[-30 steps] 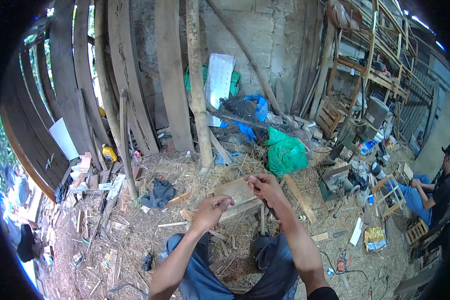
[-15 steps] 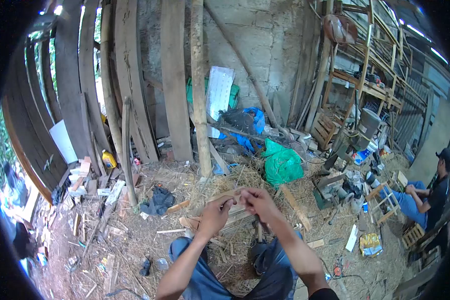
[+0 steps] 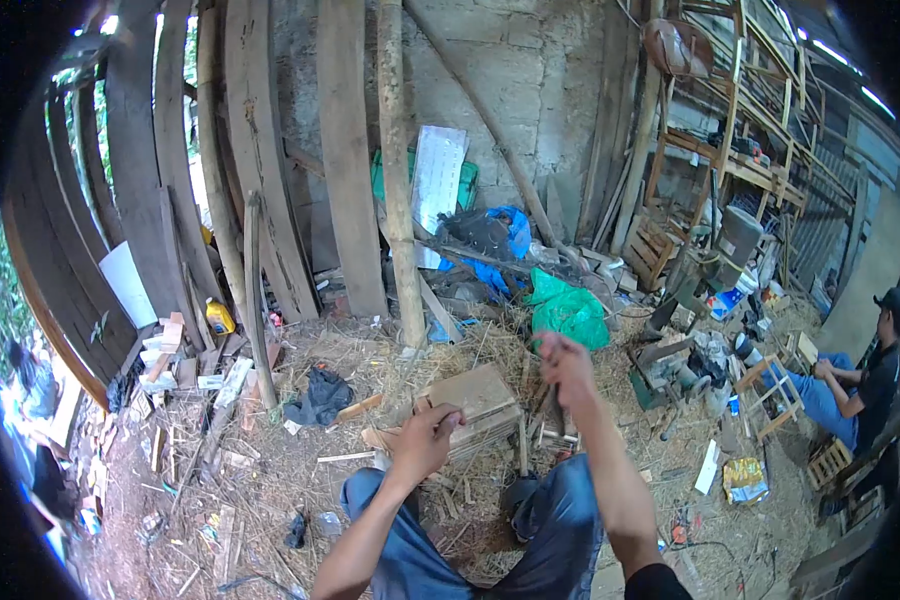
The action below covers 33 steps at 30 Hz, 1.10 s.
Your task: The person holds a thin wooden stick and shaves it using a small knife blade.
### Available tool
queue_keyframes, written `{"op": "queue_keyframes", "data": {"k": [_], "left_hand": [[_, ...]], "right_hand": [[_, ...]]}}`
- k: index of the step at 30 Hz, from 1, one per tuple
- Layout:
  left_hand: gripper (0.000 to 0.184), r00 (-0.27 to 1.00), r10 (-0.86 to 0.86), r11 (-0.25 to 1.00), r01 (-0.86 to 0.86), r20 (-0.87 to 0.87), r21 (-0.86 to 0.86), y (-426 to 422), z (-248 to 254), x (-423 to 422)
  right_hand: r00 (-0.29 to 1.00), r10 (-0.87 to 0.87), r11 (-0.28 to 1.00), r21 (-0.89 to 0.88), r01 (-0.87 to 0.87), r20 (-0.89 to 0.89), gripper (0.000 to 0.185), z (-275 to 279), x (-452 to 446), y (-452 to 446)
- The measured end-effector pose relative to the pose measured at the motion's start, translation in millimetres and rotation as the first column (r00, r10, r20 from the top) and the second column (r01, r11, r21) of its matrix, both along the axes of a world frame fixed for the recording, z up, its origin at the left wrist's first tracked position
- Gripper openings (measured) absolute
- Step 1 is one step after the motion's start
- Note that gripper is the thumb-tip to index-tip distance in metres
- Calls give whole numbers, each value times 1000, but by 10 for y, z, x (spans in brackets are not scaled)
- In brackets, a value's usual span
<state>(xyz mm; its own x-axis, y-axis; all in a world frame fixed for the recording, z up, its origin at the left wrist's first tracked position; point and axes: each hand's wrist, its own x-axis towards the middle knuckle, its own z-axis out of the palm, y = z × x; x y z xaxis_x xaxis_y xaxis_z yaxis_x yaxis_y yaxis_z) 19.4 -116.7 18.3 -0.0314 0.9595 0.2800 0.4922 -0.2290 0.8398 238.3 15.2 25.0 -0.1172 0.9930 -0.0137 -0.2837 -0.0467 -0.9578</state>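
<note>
My left hand [image 3: 428, 443] is held above my left knee, with thumb and curled fingers close together. Whatever it may pinch is too small to make out. Farther out and to the right, my right hand [image 3: 568, 372] is raised with its fingers folded in, slightly blurred; anything in its grip cannot be made out. Below and between the hands lies a wooden block [image 3: 470, 392] on the straw-covered ground. A wooden stick or handle [image 3: 523, 445] stands near its right side, by a small wooden piece with rungs [image 3: 555, 440].
A green plastic bag [image 3: 573, 318] lies ahead, near a wooden post [image 3: 400, 200]. Left of the block is a black plastic bag [image 3: 322, 397]. At the right, a person [image 3: 860, 370] sits near a small wooden frame [image 3: 768, 400]. Wood scraps and straw litter the ground.
The hands were close together over the block and are now apart. My right hand has moved away to the right and up; the left has dropped slightly, uncovering the block.
</note>
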Motion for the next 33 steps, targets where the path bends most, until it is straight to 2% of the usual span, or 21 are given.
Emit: {"op": "queue_keyframes", "data": {"k": [2,3,7,9,10,12,15,18,24,26,27,28,30,31,33], "left_hand": [[10,1000,-6,1000,6,30,5,23,-128,-100],[11,997,2,1000,-3,82,16,73,-167,-125],[11,997,29,993,-37,67,116,239,-175,-71],[11,999,38,993,-37,-10,116,218,-133,3],[11,999,28,993,-26,-19,113,196,-121,23],[11,995,85,971,-71,-52,229,128,-97,51],[11,990,81,967,-50,-116,251,36,-24,55],[11,991,73,984,-52,-114,173,26,-27,125],[13,981,98,950,-43,-165,311,44,86,273],[14,973,136,953,-77,-185,292,-42,170,237],[14,961,177,956,-116,-214,268,-86,190,208],[14,958,181,956,-119,-220,268,-88,185,168],[14,943,263,923,-185,-205,337,-40,149,119],[14,943,273,920,-198,-192,338,25,124,128],[15,958,255,900,-185,-132,394,157,88,168]], "right_hand": [[989,98,995,42,-93,-113,23,-33,235,176],[988,113,993,27,-111,-102,28,18,171,83],[981,127,990,-49,-135,-147,27,59,-207,-258],[958,268,963,0,-270,-100,28,33,-315,-358],[960,258,966,-2,-260,-110,28,18,-276,-318],[970,241,968,70,-240,-13,26,38,-161,-172],[981,188,982,38,-187,-54,24,73,-20,-73],[980,183,983,6,-183,-79,23,63,71,28],[994,94,995,28,-93,-57,18,142,145,114],[961,-229,972,22,235,-157,14,147,267,264],[945,-299,947,80,311,-132,13,144,456,380],[946,-294,949,77,306,-138,13,151,517,356],[985,-169,947,273,171,-32,17,214,572,266],[988,-116,956,259,140,-105,17,240,330,85],[992,65,994,94,-55,-105,18,240,-32,-279]]}}
